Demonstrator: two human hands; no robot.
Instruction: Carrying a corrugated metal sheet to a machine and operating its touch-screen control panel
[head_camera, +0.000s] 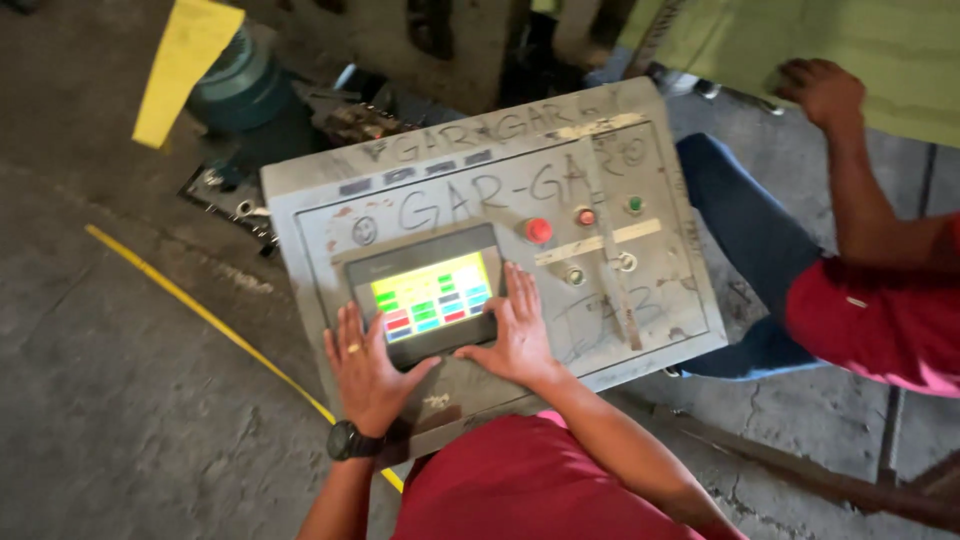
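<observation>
A grey metal control box (650, 300) stands in front of me, its face scrawled with marker. A small touchscreen (432, 295) lit with yellow, green, red and blue tiles sits in a dark frame on it. My left hand (366, 372), with a ring and a black wristwatch, rests flat on the frame's lower left corner. My right hand (520, 330) lies flat on the frame's right edge, thumb along the bottom. Neither hand holds anything. Right of the screen are a red push button (538, 230), a smaller red button (586, 216) and a green one (634, 204).
A co-worker in a red shirt and blue trousers (860, 320) sits to the right, one hand (822, 90) on a green panel. A yellow line (200, 310) runs across the concrete floor. A teal cylinder (240, 90) and metal parts lie behind the box.
</observation>
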